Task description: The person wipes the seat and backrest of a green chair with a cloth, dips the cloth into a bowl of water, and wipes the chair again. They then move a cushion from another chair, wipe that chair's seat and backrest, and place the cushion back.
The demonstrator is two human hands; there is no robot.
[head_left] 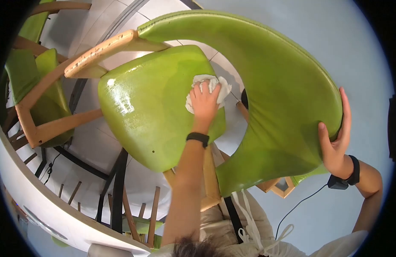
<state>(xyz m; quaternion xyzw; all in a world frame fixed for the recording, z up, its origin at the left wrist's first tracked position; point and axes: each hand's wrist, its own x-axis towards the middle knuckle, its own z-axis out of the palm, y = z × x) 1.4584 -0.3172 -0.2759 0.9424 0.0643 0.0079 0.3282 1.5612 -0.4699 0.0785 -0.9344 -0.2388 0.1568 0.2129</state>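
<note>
My left hand (205, 99) presses a crumpled white cloth (224, 91) onto the seat (151, 100) of a green chair, near the seat's back edge. Its fingers are bent over the cloth. A dark band circles that wrist. At the right, my right hand (336, 145) grips the outer edge of the chair's curved green backrest (287, 85), thumb on the inner face and fingers along the outside. The seat looks shiny at its far left side and has a small dark spot. A wooden armrest (103, 49) of this chair reaches out at the upper left.
More green chairs with wooden frames (56, 94) stand at the left. A white tabletop (44, 201) curves along the lower left, with black metal legs (118, 192) beneath it. A cable (292, 207) hangs from my right wrist's device. Light tiles and blue-grey floor (335, 47) surround the chair.
</note>
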